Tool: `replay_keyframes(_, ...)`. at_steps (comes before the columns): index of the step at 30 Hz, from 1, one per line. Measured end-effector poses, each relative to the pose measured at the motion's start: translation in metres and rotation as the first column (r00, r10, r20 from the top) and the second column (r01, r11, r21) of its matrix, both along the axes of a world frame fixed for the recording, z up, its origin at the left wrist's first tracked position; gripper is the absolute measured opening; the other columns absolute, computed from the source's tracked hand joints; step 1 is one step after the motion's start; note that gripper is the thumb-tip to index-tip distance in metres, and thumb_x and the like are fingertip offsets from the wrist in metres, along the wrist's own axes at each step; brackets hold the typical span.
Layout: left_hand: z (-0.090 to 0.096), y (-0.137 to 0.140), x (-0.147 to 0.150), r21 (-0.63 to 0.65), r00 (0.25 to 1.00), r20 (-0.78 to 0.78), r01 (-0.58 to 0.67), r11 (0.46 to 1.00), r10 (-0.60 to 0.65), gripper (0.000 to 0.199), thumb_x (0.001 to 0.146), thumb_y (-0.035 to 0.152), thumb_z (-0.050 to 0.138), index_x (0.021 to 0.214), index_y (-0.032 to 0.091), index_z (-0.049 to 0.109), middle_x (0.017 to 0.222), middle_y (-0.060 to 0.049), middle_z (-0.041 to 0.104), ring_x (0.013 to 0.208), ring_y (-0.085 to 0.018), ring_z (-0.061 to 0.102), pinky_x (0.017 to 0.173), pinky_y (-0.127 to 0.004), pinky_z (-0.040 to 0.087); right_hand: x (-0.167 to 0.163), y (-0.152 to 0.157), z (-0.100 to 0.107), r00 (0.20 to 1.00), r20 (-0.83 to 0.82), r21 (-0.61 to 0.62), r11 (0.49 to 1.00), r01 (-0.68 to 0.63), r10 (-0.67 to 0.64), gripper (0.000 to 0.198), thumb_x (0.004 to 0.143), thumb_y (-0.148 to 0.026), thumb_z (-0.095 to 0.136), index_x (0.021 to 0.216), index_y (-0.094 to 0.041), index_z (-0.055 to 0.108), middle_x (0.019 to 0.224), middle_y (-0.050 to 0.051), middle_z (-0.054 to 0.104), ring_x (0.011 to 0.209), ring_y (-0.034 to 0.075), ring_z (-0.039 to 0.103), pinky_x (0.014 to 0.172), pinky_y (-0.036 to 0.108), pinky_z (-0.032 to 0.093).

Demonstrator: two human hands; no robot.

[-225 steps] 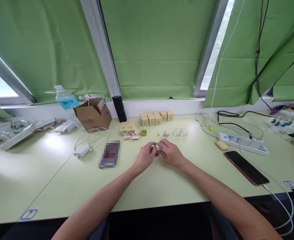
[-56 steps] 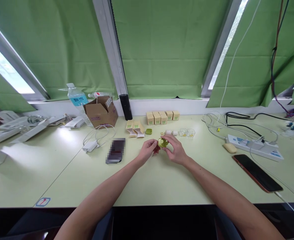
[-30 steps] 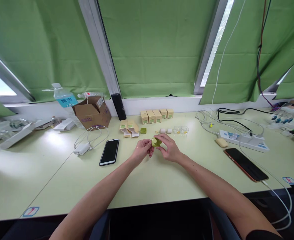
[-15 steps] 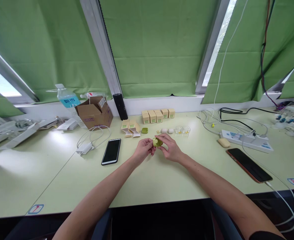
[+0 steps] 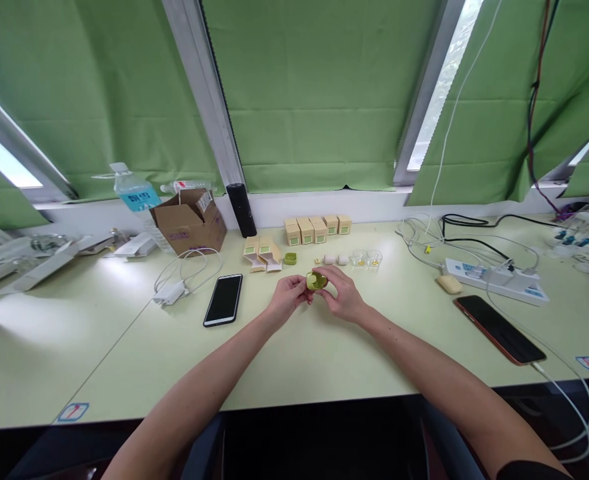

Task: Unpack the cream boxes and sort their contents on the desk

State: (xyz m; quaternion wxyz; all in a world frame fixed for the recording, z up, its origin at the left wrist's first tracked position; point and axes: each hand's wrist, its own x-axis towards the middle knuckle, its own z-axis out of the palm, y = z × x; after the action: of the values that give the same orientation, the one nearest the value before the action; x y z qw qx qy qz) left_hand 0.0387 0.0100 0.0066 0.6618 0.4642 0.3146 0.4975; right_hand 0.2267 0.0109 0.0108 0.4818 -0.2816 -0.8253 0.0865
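A small hollow green plastic shell (image 5: 317,281) is held just above the table between my two hands, its opening turned up toward me. My left hand (image 5: 288,297) pinches its left side. The fingers and thumb of my right hand (image 5: 343,297) grip it from the right. Beyond them on the table lies a green lid-like tray piece (image 5: 290,259). Two small pale cylinders (image 5: 329,259) lie to its right, with a tiny yellow part near them. Clear plastic cups (image 5: 359,258) with small yellow parts inside stand farther right.
Two open cartons (image 5: 269,255) and several closed small boxes (image 5: 306,231) stand at the back. A phone (image 5: 223,300) is on the left, another phone (image 5: 499,329) on the right below a power strip (image 5: 494,281). Behind are a cardboard box (image 5: 190,223) and a black cylinder (image 5: 241,210).
The green shell has tipped slightly, so more of its hollow inside shows. Both hands keep their hold in nearly the same place. The view has shifted a little.
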Motion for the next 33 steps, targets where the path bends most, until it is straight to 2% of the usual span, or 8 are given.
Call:
replay_keyframes(5, 0.001, -0.002, 0.004, -0.009, 0.999, 0.026, -0.025, 1.0, 0.025, 0.035, 0.073, 0.042, 0.088, 0.078, 0.012, 0.069, 0.07, -0.005, 0.068, 0.058, -0.013, 0.061, 0.061, -0.028, 0.05, -0.001, -0.001, 0.0, 1.0, -0.012, 0.01, 1.0, 0.008, -0.007, 0.041, 0.093, -0.018, 0.058, 0.133, -0.026, 0.055, 0.121, 0.012, 0.067, 0.114, 0.028, 0.064, 0.091, 0.049, 0.06)
replay_keyframes(10, 0.006, -0.004, 0.005, 0.0, 0.994, 0.098, 0.037, 0.999, -0.037, 0.038, 0.082, 0.048, 0.079, 0.092, 0.011, 0.075, 0.091, -0.013, 0.075, 0.083, -0.022, 0.07, 0.082, -0.037, 0.056, 0.0, 0.002, -0.004, 0.999, -0.01, -0.054, 0.998, 0.03, -0.03, 0.037, 0.092, -0.019, 0.059, 0.128, -0.026, 0.055, 0.119, 0.011, 0.068, 0.106, 0.027, 0.066, 0.077, 0.044, 0.062)
replay_keyframes(13, 0.009, -0.006, 0.005, 0.011, 0.986, 0.123, 0.109, 0.994, -0.11, 0.037, 0.085, 0.046, 0.077, 0.098, 0.011, 0.076, 0.1, -0.013, 0.075, 0.094, -0.023, 0.071, 0.091, -0.037, 0.055, -0.001, 0.003, -0.007, 0.999, 0.002, -0.024, 0.999, 0.039, -0.039, 0.031, 0.091, -0.017, 0.058, 0.122, -0.025, 0.058, 0.12, 0.012, 0.069, 0.113, 0.028, 0.064, 0.086, 0.047, 0.061)
replay_keyframes(16, 0.008, -0.006, 0.004, 0.013, 0.989, 0.091, 0.118, 0.993, -0.119, 0.034, 0.085, 0.039, 0.08, 0.103, 0.011, 0.075, 0.102, -0.013, 0.074, 0.093, -0.021, 0.07, 0.092, -0.035, 0.054, -0.001, 0.003, -0.008, 0.999, 0.016, -0.01, 0.999, 0.042, -0.042, 0.031, 0.09, -0.019, 0.061, 0.121, -0.024, 0.061, 0.121, 0.012, 0.069, 0.115, 0.028, 0.063, 0.095, 0.049, 0.057)
replay_keyframes(20, 0.005, -0.006, 0.004, 0.019, 0.987, 0.092, 0.128, 0.992, -0.129, 0.035, 0.085, 0.037, 0.08, 0.106, 0.011, 0.074, 0.103, -0.013, 0.074, 0.094, -0.021, 0.07, 0.096, -0.038, 0.053, -0.002, 0.004, -0.008, 0.996, -0.007, -0.054, 0.995, 0.088, -0.089, 0.02, 0.092, -0.019, 0.059, 0.109, -0.025, 0.068, 0.114, 0.008, 0.071, 0.109, 0.026, 0.065, 0.094, 0.048, 0.056)
replay_keyframes(25, 0.006, -0.007, 0.005, 0.003, 0.98, 0.071, 0.185, 0.983, -0.184, 0.043, 0.081, 0.037, 0.084, 0.114, 0.013, 0.072, 0.104, -0.013, 0.073, 0.097, -0.023, 0.07, 0.094, -0.04, 0.055, -0.004, 0.004, -0.007, 0.993, 0.001, -0.042, 0.992, 0.121, -0.121, 0.019, 0.092, -0.014, 0.056, 0.09, -0.026, 0.07, 0.108, 0.007, 0.071, 0.107, 0.026, 0.061, 0.092, 0.048, 0.055)
replay_keyframes(28, 0.007, -0.003, 0.004, 0.001, 0.99, 0.075, 0.122, 0.993, -0.121, 0.044, 0.076, 0.036, 0.087, 0.11, 0.013, 0.071, 0.105, -0.012, 0.073, 0.095, -0.022, 0.07, 0.094, -0.04, 0.056, -0.002, 0.003, 0.001, 0.99, -0.056, -0.018, 0.991, 0.13, -0.131, 0.016, 0.092, -0.017, 0.058, 0.09, -0.027, 0.07, 0.107, 0.008, 0.068, 0.111, 0.028, 0.058, 0.096, 0.051, 0.053)
replay_keyframes(33, 0.005, 0.016, -0.009, -0.03, 0.982, 0.119, -0.144, 0.989, 0.146, 0.049, 0.066, 0.033, 0.092, 0.101, 0.016, 0.062, 0.097, -0.007, 0.073, 0.089, -0.022, 0.074, 0.1, -0.046, 0.054, 0.009, 0.022, 0.013, 0.961, -0.157, -0.031, 0.974, 0.224, -0.226, 0.012, 0.094, -0.025, 0.061, 0.094, -0.027, 0.073, 0.103, 0.008, 0.065, 0.106, 0.028, 0.057, 0.095, 0.051, 0.05)
